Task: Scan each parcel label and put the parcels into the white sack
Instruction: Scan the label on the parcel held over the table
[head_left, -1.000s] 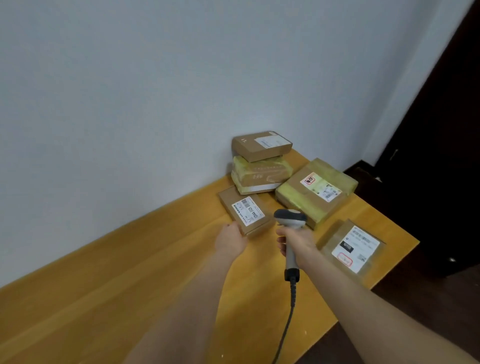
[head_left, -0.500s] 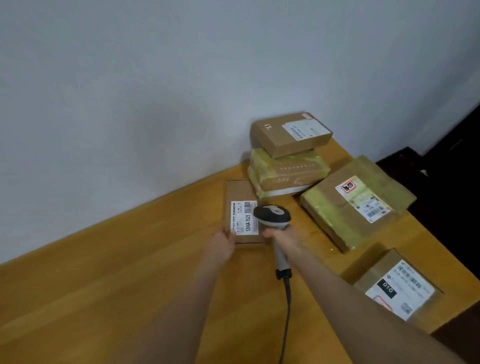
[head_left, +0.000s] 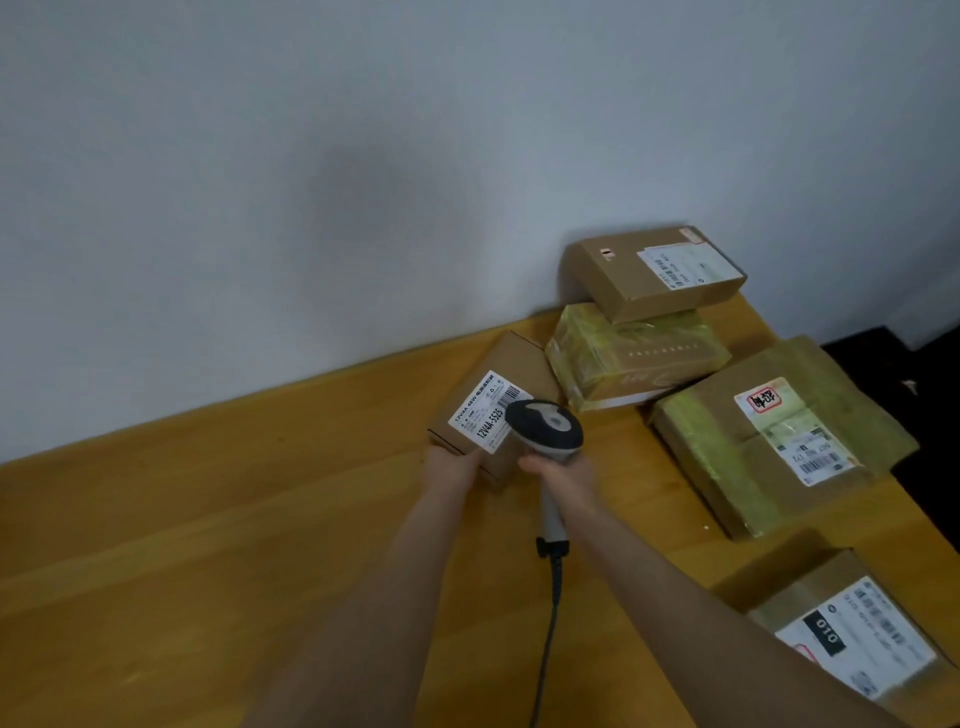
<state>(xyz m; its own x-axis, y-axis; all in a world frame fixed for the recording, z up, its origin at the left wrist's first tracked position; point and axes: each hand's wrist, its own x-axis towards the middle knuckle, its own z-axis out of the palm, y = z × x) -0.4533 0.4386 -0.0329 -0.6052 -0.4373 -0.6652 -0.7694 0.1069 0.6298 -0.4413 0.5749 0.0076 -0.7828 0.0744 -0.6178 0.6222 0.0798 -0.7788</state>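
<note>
A small brown parcel (head_left: 511, 364) with a white barcode label (head_left: 483, 411) is tilted up off the wooden table, its near end gripped by my left hand (head_left: 451, 464). My right hand (head_left: 563, 475) holds a grey and black barcode scanner (head_left: 545, 428) by the handle. The scanner's head hovers just over the label's right end. Its cable (head_left: 548, 639) trails toward me. The white sack is out of view.
A brown box (head_left: 623, 291) sits on a yellow-taped parcel (head_left: 634, 358) against the wall (head_left: 363, 156). A large taped parcel (head_left: 727, 457) and a labelled box (head_left: 841, 618) lie at the right, near the table's (head_left: 208, 519) right edge and the dark floor.
My left hand has lifted and turned the small parcel so its label tilts toward me. The scanner stays over the label. The view has moved closer and leftward.
</note>
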